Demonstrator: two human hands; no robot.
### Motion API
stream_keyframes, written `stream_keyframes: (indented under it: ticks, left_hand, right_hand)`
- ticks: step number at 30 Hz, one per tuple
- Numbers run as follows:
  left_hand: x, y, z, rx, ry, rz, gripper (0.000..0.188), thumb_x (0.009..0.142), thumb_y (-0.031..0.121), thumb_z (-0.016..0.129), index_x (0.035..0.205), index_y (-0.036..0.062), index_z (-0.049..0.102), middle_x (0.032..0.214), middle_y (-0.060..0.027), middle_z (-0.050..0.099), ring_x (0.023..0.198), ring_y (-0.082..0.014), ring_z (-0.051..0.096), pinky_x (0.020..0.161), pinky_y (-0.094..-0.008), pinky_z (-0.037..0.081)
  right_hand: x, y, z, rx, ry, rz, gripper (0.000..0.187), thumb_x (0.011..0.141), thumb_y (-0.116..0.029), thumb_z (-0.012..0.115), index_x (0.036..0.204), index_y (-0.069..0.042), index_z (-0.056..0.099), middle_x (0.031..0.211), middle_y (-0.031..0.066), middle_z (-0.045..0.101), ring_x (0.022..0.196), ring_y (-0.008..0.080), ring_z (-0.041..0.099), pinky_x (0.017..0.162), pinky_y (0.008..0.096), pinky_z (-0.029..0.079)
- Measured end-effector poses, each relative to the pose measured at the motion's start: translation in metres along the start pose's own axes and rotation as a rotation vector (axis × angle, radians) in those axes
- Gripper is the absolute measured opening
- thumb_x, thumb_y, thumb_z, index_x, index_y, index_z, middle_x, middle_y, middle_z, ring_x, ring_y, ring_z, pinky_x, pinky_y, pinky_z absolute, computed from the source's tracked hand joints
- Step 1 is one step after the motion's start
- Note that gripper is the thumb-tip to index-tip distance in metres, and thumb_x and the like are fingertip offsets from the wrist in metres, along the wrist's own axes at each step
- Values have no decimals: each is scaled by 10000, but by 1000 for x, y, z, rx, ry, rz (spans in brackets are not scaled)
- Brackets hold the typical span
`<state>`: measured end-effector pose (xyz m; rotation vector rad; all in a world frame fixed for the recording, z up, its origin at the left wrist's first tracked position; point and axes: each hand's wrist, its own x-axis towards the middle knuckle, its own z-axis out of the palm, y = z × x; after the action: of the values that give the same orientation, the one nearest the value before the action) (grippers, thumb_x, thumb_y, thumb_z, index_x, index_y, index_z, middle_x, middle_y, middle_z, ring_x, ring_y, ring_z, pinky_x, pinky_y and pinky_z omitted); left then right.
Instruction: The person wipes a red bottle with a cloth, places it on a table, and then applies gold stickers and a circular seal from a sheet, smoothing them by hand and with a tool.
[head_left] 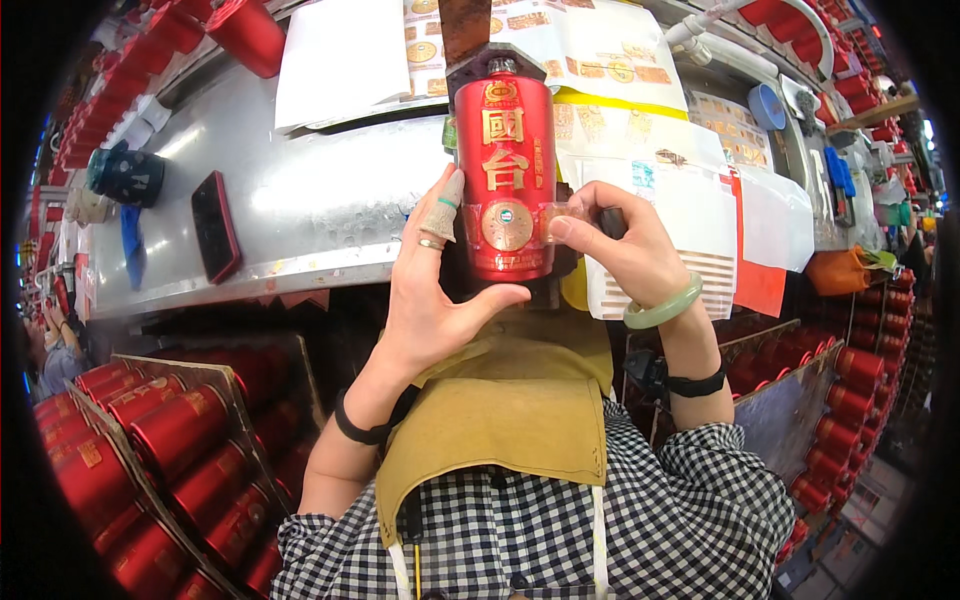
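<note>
A glossy red bottle (505, 185) with gold characters lies on a dark support at the bench's front edge, its neck pointing away from me. A round gold label (507, 226) sits low on its face. My left hand (430, 265) steadies the bottle, fingers along its left side and thumb stretched below its base; a cloth cover wraps one finger. At the bottle's lower right, my right hand (625, 240) pinches a small translucent brownish decal strip (562, 220) between thumb and forefinger, its inner end against the bottle.
Sheets of gold decals (620, 70) cover the bench behind and to the right. A phone (215, 225) and dark jar (125, 176) stand on the metal bench top (300, 190) at left. Crates of red bottles (180, 430) flank me. A blue cup (766, 106) is at far right.
</note>
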<state>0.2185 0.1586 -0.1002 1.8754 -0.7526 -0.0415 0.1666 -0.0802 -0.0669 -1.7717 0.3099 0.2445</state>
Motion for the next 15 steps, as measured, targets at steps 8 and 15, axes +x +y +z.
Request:
stream_keyframes:
  ticks: [8, 15]
  left_hand:
    - [21, 16, 13, -287, 89, -217, 706, 984, 242, 706, 1536, -65, 391, 1372, -242, 602, 1250, -291, 605, 1062, -389, 459]
    - [26, 11, 9, -309, 16, -271, 650, 1004, 195, 687, 1518, -84, 403, 1296, -175, 662, 1155, -190, 633, 1013, -355, 500]
  right_hand:
    - [-3, 0, 4, 184, 16, -85, 171, 940, -125, 736, 1039, 5, 683, 956, 48, 728, 911, 98, 663, 833, 265, 530]
    - [-3, 1, 6, 151, 49, -104, 185, 942, -137, 739, 1033, 15, 685, 945, 53, 731, 895, 97, 666, 811, 255, 532]
